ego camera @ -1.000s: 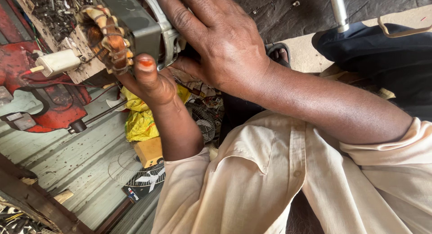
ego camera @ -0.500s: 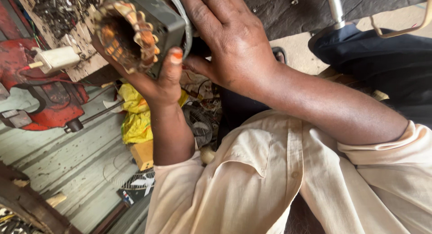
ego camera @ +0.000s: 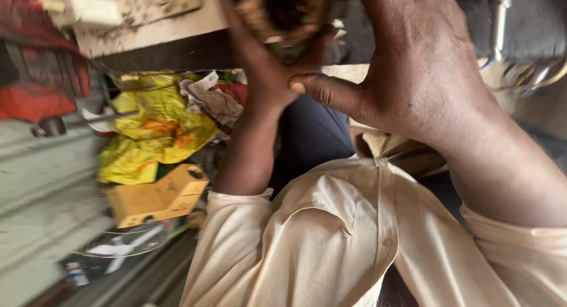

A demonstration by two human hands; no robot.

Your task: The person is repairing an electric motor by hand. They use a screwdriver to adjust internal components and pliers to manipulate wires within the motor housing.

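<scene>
**Both hands up on the motor at the top edge**

A cluttered workshop floor lies below me: a yellow bag (ego camera: 150, 135), a small cardboard box (ego camera: 156, 196), and a red machine (ego camera: 35, 85) at the left. My left hand (ego camera: 266, 76) wraps its grip around the motor (ego camera: 286, 11), a round piece with copper windings, cut off by the upper frame edge. My right hand (ego camera: 413, 65) rests against the motor's side, fingers spread, thumb pointing left. Cream sleeves (ego camera: 331, 248) fill the lower frame.
</scene>
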